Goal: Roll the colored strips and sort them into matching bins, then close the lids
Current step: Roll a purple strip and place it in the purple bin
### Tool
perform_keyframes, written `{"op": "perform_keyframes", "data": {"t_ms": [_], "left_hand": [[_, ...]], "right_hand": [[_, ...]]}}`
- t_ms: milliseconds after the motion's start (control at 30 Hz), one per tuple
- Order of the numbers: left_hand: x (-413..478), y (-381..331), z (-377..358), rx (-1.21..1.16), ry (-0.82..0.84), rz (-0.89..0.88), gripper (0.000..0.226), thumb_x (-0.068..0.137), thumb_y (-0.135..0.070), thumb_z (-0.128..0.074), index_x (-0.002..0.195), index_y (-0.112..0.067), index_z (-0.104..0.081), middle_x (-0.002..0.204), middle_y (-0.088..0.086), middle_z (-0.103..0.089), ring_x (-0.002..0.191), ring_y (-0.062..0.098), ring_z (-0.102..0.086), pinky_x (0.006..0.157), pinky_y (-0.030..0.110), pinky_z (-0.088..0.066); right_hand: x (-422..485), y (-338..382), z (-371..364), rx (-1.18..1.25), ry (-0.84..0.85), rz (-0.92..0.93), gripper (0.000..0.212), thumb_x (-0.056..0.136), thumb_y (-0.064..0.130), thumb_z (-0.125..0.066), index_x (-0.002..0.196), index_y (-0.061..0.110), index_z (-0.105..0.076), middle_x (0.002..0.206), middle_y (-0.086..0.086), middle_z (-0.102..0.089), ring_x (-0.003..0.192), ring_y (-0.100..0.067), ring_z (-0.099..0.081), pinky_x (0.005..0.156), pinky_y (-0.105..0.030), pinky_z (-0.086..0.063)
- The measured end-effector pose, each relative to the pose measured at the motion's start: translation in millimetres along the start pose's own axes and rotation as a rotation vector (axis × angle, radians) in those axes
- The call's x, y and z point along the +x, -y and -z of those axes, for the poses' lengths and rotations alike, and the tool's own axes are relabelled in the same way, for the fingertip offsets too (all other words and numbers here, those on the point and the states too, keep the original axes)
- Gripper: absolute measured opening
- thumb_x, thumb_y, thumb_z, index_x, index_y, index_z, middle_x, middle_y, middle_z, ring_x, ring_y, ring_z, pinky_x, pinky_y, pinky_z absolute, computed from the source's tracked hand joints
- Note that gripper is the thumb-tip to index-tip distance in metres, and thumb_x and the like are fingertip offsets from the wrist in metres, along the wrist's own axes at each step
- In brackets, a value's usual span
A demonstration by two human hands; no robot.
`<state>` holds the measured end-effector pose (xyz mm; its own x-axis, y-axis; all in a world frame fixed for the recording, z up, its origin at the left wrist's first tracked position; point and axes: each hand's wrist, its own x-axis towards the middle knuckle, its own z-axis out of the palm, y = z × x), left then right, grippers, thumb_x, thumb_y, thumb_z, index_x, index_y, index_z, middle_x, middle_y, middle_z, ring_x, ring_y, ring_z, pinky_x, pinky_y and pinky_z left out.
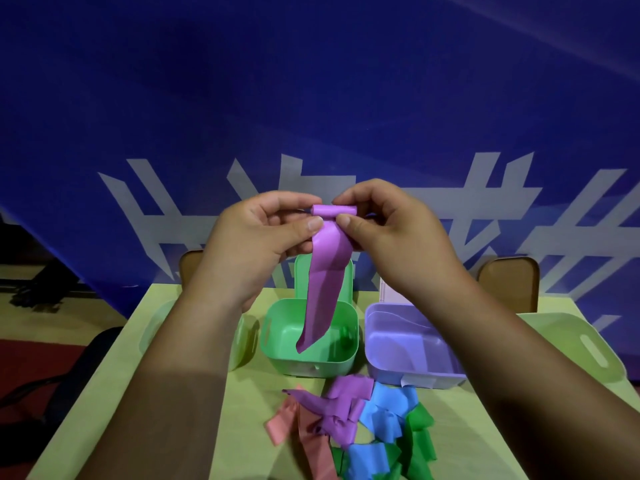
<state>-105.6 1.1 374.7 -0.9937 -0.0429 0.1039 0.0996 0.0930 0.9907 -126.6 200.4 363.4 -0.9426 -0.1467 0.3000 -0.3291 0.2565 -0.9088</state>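
Note:
A purple strip (325,278) hangs in the air above the table, its top end wound into a small roll. My left hand (263,237) pinches the roll's left side and my right hand (388,223) pinches its right side. The strip's loose tail dangles in front of the open green bin (277,344), whose lid stands upright behind it. To the right sits the open purple bin (384,355). A pile of loose strips (356,431) in purple, blue, green and pink lies on the table near me.
The table (519,427) has a pale green top. Pale green bins stand at the far left (152,327) and far right (571,344). Two chair backs rise behind the table. A blue banner fills the background.

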Motion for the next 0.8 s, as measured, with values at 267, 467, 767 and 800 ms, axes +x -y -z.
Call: {"op": "perform_keyframes", "data": {"t_ms": [267,467,767,800], "left_hand": [[2,10,-3,-0.069,-0.01,-0.023,0.027,0.094,-0.003,-0.079,0.106,-0.026,-0.084,0.099,0.012,-0.078,0.094,0.026,-0.077,0.086,0.042,-0.062],[1,7,-4,-0.077,0.009,-0.023,0.026,0.094,-0.002,-0.078,0.108,-0.023,-0.083,0.104,0.012,-0.079,0.097,0.026,-0.078,0.089,0.044,-0.064],[0,5,-5,-0.037,0.022,-0.043,0.028,0.092,-0.001,-0.079,0.115,-0.017,-0.08,0.1,0.007,-0.082,0.09,0.02,-0.079,0.083,0.034,-0.065],[0,6,-5,-0.031,0.016,-0.05,0.028,0.092,-0.002,-0.079,0.114,-0.018,-0.081,0.1,0.008,-0.082,0.089,0.02,-0.078,0.083,0.033,-0.063]], "right_hand": [[0,-2,0,0.245,0.066,-0.138,0.017,0.095,0.011,-0.077,0.108,0.021,-0.077,0.099,-0.016,-0.074,0.081,-0.018,-0.066,0.077,-0.04,-0.062],[1,-5,3,0.241,0.09,-0.161,0.014,0.101,0.027,-0.073,0.113,0.02,-0.078,0.092,-0.001,-0.078,0.084,-0.02,-0.076,0.082,-0.04,-0.066],[-1,-10,-3,0.2,0.016,-0.104,0.006,0.099,0.02,-0.076,0.105,0.022,-0.076,0.075,0.013,-0.071,0.071,-0.005,-0.063,0.069,-0.03,-0.052],[-1,-12,-3,0.194,0.013,-0.097,0.007,0.099,0.018,-0.076,0.106,0.021,-0.076,0.073,0.017,-0.069,0.069,-0.002,-0.062,0.068,-0.027,-0.051]]}}
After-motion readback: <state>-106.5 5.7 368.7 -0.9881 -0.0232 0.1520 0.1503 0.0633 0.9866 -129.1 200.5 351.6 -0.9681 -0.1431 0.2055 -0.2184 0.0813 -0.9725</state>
